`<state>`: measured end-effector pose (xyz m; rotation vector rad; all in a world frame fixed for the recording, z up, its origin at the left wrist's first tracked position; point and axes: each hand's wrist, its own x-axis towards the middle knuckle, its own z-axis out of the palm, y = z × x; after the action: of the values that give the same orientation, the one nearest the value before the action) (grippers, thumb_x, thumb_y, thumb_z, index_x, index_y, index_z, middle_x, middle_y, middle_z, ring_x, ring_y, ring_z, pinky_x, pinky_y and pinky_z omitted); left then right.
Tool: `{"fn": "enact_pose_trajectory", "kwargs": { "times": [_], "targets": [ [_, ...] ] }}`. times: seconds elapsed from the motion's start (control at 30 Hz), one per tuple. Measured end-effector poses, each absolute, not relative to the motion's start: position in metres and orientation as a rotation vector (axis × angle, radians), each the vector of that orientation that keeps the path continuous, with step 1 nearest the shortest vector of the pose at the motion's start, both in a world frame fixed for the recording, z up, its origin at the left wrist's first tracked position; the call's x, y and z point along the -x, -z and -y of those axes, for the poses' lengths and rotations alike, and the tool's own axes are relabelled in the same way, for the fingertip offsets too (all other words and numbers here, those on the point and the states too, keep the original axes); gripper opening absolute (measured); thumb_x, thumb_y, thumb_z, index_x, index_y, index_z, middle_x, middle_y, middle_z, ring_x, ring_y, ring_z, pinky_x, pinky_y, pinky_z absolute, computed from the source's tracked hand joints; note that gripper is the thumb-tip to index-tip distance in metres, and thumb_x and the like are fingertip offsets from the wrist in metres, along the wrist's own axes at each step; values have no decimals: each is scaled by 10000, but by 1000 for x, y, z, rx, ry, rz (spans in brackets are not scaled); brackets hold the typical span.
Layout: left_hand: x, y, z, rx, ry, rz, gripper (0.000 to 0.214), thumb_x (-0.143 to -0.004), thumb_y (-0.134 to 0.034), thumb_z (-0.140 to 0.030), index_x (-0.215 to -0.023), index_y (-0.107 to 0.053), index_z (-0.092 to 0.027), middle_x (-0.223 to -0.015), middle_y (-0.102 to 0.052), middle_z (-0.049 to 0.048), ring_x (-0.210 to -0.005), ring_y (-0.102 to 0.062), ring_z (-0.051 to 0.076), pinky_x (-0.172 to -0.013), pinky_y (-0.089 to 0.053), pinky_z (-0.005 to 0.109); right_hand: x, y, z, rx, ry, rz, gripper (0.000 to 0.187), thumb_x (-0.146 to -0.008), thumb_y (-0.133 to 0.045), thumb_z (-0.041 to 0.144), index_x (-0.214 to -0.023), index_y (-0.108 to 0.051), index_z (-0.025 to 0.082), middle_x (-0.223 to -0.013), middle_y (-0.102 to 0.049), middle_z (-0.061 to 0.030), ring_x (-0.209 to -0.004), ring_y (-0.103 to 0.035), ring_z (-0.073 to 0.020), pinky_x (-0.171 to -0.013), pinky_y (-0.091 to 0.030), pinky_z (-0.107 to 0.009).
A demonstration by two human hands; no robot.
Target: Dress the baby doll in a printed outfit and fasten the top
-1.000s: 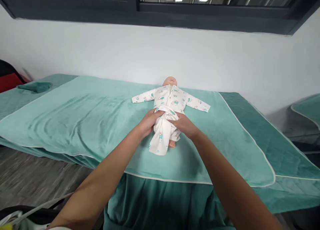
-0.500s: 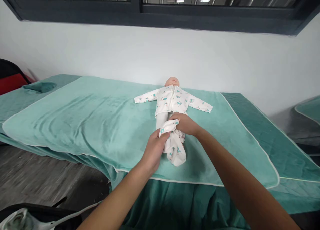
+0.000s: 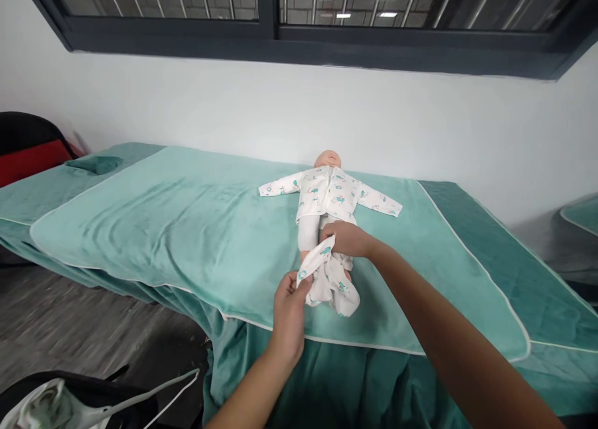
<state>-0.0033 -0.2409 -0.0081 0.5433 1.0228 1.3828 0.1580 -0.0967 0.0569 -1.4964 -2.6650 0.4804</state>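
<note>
The doll [image 3: 327, 159] lies on its back on a pale green blanket [image 3: 154, 205], with its head close to the wall [image 3: 233, 102] and its legs pointing at the person. It wears a white shirt [image 3: 322, 192] with little pictures on it. The shirt's two sleeves are spread out, one on each side of the doll. That top part looks done, but it is too small to tell if the front is fastened.

The legs look only half done. A soft white cloth [image 3: 343, 292] with the same kind of pictures is bunched up by the doll's lower legs and feet. It isn't neat or flat. The doll's leg on the person's left shows white, with a bit of bare skin color lower down, and the bunched cloth isn't over its top part. By the other leg the cloth is heaped up, and it is hard to tell how much of that leg is inside. So sorting out this cloth seems to be the part left.

The left hand [image 3: 289, 307], below the doll's feet, has its thumb and fingers pinched together on the edge of the cloth. The right hand [image 3: 348, 238], over the doll's legs just under the shirt, seems closed on the other end, though its fingertips are partly hidden. A strip of the cloth is stretched between the two hands.

Far past the doll, on the person's left, lies a small dark green cloth [image 3: 96, 164].
</note>
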Motion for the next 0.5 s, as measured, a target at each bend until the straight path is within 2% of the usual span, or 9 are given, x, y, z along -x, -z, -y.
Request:
{"fn": "enact_pose_trajectory", "kwargs": {
  "times": [0.17,0.33,0.5],
  "targets": [
    [29,23,213,-717,-1334,-1166,304,-765,-700,-426,-902,-616,-168,-759,-574,-30,-666,-471,109,-625,-359,232,-150,-52,98,1624,-349,2672,132,-821,-657,347,-841,-700,223,-973,-730,-50,-978,-608,-236,-721,-399,-277],
    [40,17,192,-1007,-1168,-1288,262,-787,-656,-421,-842,-601,-170,-731,-568,-22,-678,-478,135,-618,-340,244,-147,-50,104,1608,-266,2690,135,-877,-592,321,-864,-696,236,-1048,-732,-32,-1013,-592,-238,-733,-390,-286],
    [47,8,180,-1063,-1117,-1208,267,-785,-654,-420,-829,-590,-165,-725,-545,-33,-667,-468,126,-608,-345,242,-143,-48,112,1621,-174,2653,185,-926,-521,299,-929,-693,230,-1085,-723,-60,-1017,-585,-269,-695,-376,-305]
  ]
}}
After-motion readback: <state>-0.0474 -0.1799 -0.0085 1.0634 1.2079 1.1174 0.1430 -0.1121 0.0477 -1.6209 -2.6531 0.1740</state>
